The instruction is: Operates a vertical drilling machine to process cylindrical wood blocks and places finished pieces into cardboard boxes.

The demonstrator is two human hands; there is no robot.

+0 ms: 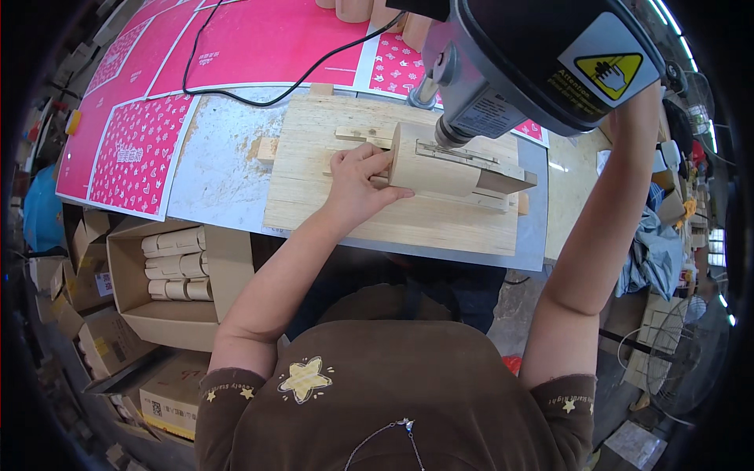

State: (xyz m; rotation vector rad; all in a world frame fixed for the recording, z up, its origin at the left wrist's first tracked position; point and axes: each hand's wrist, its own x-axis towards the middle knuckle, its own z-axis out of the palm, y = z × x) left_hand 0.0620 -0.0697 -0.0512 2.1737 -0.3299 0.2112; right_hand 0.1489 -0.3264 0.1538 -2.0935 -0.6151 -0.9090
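My left hand [363,174] grips the left end of a pale wooden cylinder [424,174], fingers at the open end and thumb along its near side. The cylinder lies on its side on a wooden jig board [306,188], around a bar [503,184] that sticks out at its right. A narrow slotted strip [455,155] runs along its top. Directly above hangs the black and grey head of a drill press-like machine [503,71], its chuck [452,132] close over the strip. My right forearm [620,188] reaches up behind the machine head, which hides my right hand.
Pink printed sheets [259,47] cover the far left of the table, crossed by a black cable [267,104]. More wooden cylinders [353,9] stand at the back. Below the table's left edge, an open cardboard box [173,318] holds several wooden pieces. A fan [667,353] stands at right.
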